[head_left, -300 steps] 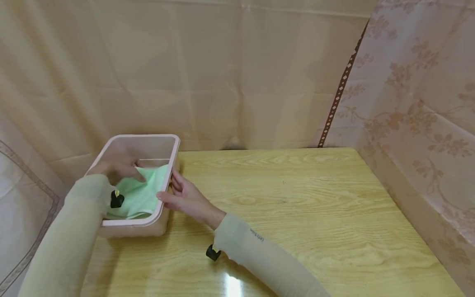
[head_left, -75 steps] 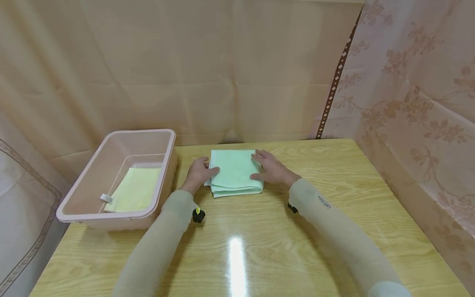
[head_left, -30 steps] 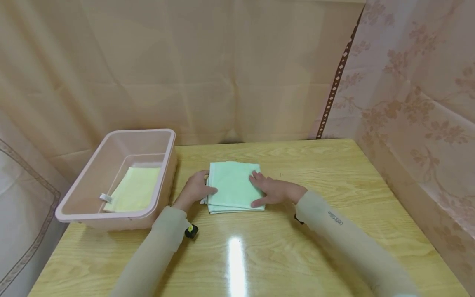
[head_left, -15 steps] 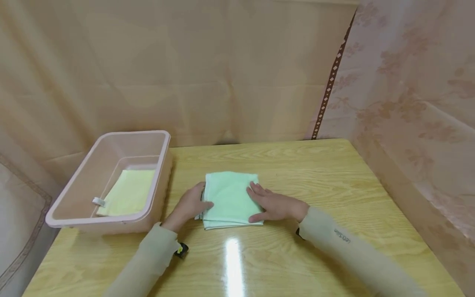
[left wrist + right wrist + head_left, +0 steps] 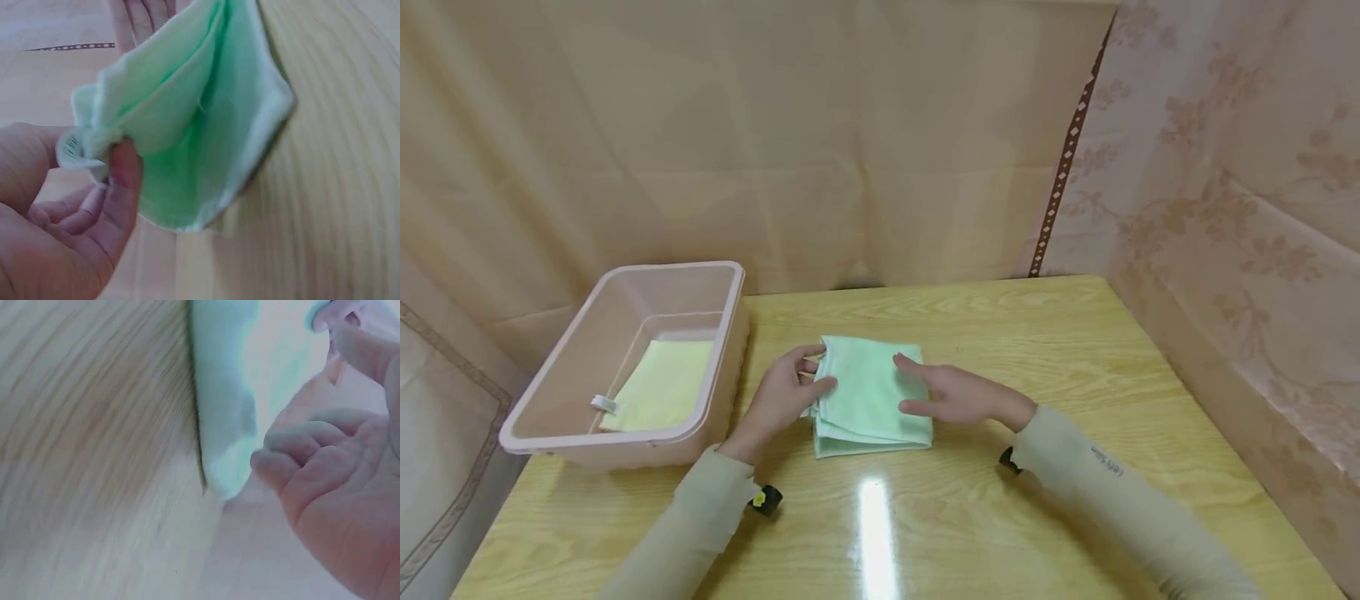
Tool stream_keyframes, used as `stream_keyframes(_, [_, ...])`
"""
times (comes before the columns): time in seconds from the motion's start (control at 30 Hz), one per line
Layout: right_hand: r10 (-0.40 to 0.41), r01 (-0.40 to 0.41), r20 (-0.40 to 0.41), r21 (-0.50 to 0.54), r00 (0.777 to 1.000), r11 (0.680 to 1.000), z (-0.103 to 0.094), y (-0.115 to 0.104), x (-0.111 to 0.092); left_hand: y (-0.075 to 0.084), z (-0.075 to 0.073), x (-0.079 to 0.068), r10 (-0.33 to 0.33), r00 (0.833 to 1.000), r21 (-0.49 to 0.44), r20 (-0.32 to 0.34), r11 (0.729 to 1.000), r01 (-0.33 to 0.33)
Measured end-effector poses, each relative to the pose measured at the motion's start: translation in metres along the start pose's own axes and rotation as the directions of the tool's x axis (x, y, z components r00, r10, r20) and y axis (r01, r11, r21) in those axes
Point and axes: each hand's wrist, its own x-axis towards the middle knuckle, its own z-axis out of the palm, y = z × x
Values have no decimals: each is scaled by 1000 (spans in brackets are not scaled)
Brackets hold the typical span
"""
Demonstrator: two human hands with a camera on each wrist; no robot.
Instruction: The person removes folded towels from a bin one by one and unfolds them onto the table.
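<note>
We note a wooden table (image 5: 1037,517); on it, a pink tub (image 5: 677,292); right of that, a folded green cloth (image 5: 868,392). Left hand (image 5: 778,396) pinches its left edge; right hand (image 5: 962,393), at its right side, grips nothing.

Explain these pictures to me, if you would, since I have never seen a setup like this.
There is no machine here: a person works with a bare left hand and right hand. The wide view comes from a camera worn on the head, looking forward and down; the two close ones come from cameras on the wrists. On the wood-grained table lies a folded green cloth, between the hands. To the person's left stands a pink tub with a yellow cloth inside. The left hand pinches the green cloth's edge, where the left wrist view shows its layers apart. The right hand holds nothing; its fingers are at the opposite side, perhaps touching; I cannot tell.
</note>
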Motion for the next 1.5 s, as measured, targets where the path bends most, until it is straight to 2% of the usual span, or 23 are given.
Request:
stream_keyframes(0.07, [-7,9,-20,121,1000,993,-1,-2,4,5,1,1,23,1000,-49,-2,999,-23])
stream_keyframes(0.13, [-1,10,-33,270,999,963,-1,-5,8,11,3,2,41,999,-115,-7,993,-41])
stream_keyframes(0.23, [18,3,-37,493,999,870,-1,-12,13,21,8,4,68,998,-215,-15,974,-70])
stream_keyframes(0.33, [47,-9,-42,638,998,770,-3,-18,15,35,18,6,92,996,-297,-24,950,-94])
stream_keyframes(0.4, [49,2,-52,699,997,715,-4,-21,15,44,25,6,107,994,-334,-26,936,-109])
stream_keyframes(0.47, [57,12,-69,734,996,679,-5,-24,14,52,33,7,120,992,-364,-32,923,-123])
stream_keyframes(0.6, [98,20,-104,782,990,623,-8,-23,8,59,50,9,143,989,-415,-36,898,-145])
stream_keyframes(0.73, [125,29,-122,819,985,574,-10,-20,1,60,62,13,165,985,-420,-41,892,-167])
stream_keyframes(0.83, [127,36,-129,826,983,562,-10,-18,-1,61,67,15,172,984,-418,-48,891,-176])
stream_keyframes(1.03, [159,27,-144,818,977,575,-9,-18,-1,57,67,16,161,986,-419,-48,893,-166])
stream_keyframes(1.23, [201,10,-165,797,966,604,-16,-15,-1,46,48,15,105,990,-434,-90,891,-134])
stream_keyframes(1.37, [240,13,-186,813,953,582,-31,-12,-10,38,33,8,69,993,-428,-92,898,-102])
stream_keyframes(1.5, [279,21,-212,829,937,559,-48,-4,-25,28,19,1,46,998,-357,-35,933,-55])
